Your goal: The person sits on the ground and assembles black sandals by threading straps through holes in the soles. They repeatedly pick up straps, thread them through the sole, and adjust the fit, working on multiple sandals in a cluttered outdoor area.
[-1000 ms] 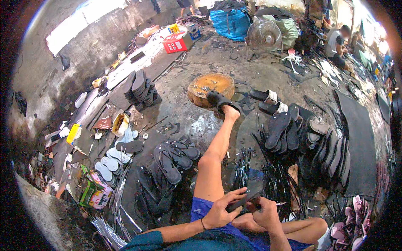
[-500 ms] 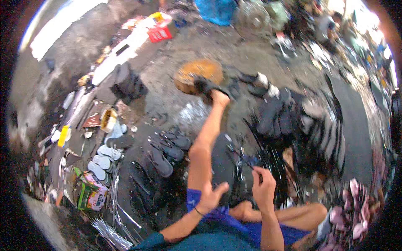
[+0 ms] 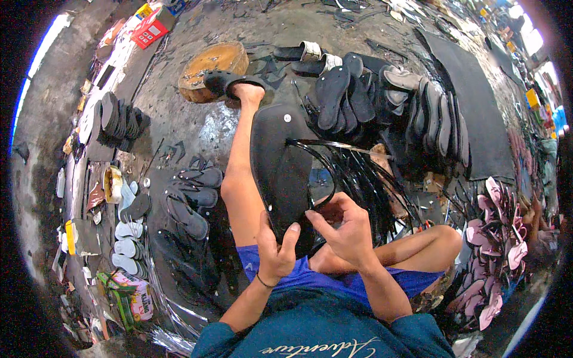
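Observation:
In front of me a black sandal sole (image 3: 276, 161) stands tilted up, with a small round white spot near its top end. My left hand (image 3: 277, 253) grips its lower end, thumb on the face; the fingers behind it are hidden. A thin glossy black strap (image 3: 329, 173) comes out of the sole's upper part and curves down along its right edge. My right hand (image 3: 345, 230) is closed, pinching the strap's lower end against that edge.
A bundle of black straps (image 3: 373, 185) lies right of the sole. Stacked soles (image 3: 439, 119) and pink sandal parts (image 3: 492, 256) are farther right. Finished-looking black sandals (image 3: 191, 218) and grey soles (image 3: 126, 247) lie left. My foot rests by a round wooden block (image 3: 209, 59).
My left hand, bare and apart before, now grips the black sole, which is raised in front of me. My right hand has moved left to the sole's edge. The whole view has shifted.

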{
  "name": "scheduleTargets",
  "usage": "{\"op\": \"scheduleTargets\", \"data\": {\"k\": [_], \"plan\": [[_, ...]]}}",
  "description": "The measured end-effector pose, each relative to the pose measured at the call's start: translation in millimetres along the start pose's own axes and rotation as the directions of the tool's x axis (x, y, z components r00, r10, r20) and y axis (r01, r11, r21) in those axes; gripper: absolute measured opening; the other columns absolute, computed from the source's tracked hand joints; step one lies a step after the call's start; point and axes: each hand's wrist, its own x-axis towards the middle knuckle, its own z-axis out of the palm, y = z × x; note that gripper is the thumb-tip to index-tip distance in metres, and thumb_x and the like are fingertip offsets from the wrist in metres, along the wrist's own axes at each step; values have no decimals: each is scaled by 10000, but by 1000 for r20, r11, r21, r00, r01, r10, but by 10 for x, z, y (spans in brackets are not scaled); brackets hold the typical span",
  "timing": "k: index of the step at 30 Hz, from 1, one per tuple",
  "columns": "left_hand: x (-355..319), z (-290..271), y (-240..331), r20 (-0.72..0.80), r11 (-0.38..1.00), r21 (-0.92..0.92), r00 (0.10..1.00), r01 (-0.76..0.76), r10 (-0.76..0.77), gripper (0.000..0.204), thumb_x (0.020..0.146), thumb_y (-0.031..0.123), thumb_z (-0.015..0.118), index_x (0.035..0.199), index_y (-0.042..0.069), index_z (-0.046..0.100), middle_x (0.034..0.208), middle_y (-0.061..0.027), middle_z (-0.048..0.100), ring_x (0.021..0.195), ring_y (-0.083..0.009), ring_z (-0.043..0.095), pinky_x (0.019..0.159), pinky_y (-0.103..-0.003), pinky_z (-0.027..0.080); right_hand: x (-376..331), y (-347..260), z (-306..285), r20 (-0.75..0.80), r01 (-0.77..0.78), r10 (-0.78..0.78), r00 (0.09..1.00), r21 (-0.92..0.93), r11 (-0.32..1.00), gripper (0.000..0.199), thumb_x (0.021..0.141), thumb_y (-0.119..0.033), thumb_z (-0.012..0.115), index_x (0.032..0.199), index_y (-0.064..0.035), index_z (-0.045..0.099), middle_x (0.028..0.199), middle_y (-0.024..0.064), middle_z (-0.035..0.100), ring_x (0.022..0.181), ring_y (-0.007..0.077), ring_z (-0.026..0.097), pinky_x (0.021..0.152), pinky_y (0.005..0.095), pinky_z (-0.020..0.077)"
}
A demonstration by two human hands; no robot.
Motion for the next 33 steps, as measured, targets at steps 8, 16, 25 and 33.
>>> {"op": "scheduleTargets", "data": {"k": [8, 16, 25, 33], "plan": [[-45, 33, -170, -42, 998, 24, 998, -51, 52, 433, 921, 68, 592, 1320, -40, 463, 1189, -129, 609, 1030, -216, 609, 930, -342, 486, -67, 160, 83, -74, -5, 8, 997, 40, 999, 215, 832, -178, 797, 903, -38, 651, 840, 108, 736, 705, 173, 697, 674, 320, 546], [-153, -5, -296, 21, 989, 142, 999, -40, 37, 333, 957, 135, 609, 1231, -21, 501, 1084, -151, 631, 969, -230, 617, 871, -361, 500, 6, 239, 64, 6, -5, 5, 1000, 13, 1000, 198, 778, -97, 833, 876, -5, 687, 790, 57, 731, 707, 98, 675, 669, 260, 542], [-186, -118, -491, 30, 991, 37, 992, 125, -126, 352, 942, 151, 643, 1219, -18, 509, 1031, -134, 650, 929, -199, 620, 834, -349, 508, -13, 381, 88, 88, 162, -160, 983, -17, 987, 153, 785, -46, 799, 930, -36, 749, 831, 58, 740, 739, 133, 694, 693, 269, 551], [-163, -134, -565, 73, 987, -113, 992, 111, -103, 362, 974, 114, 607, 1292, -9, 485, 1132, -79, 634, 1003, -152, 598, 911, -310, 489, -17, 271, -20, 187, 147, -122, 975, -124, 981, 168, 799, -140, 811, 950, -78, 769, 908, 94, 712, 846, 224, 698, 758, 334, 553]]}}
